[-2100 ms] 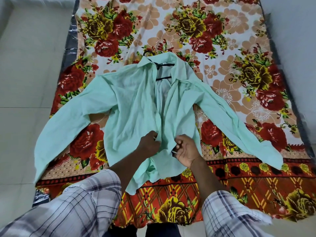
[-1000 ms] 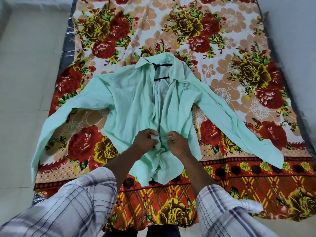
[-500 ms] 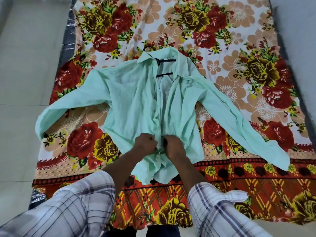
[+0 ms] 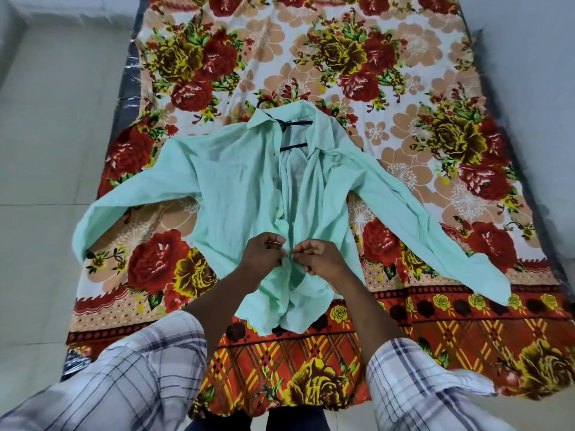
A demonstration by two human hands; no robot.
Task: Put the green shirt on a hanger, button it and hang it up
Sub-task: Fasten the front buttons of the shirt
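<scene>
The mint-green shirt (image 4: 236, 181) lies face up on the floral sheet, collar away from me, sleeves spread to both sides. A black hanger (image 4: 291, 135) sits inside it, its bars showing at the open neck and its hook poking out past the collar. The front is open from the collar down to my hands. My left hand (image 4: 263, 255) pinches the left front edge of the shirt low on the placket. My right hand (image 4: 320, 259) pinches the right front edge facing it, fingertips almost touching. The button between my fingers is hidden.
A floral bedsheet (image 4: 404, 88) covers a mattress on the floor. Pale floor tiles (image 4: 46, 150) lie to the left and a grey wall (image 4: 535, 73) runs along the right. My plaid sleeves fill the bottom of the view.
Both hands have moved a little up the shirt front, still holding its two edges together. The left sleeve has folded back on itself at the cuff.
</scene>
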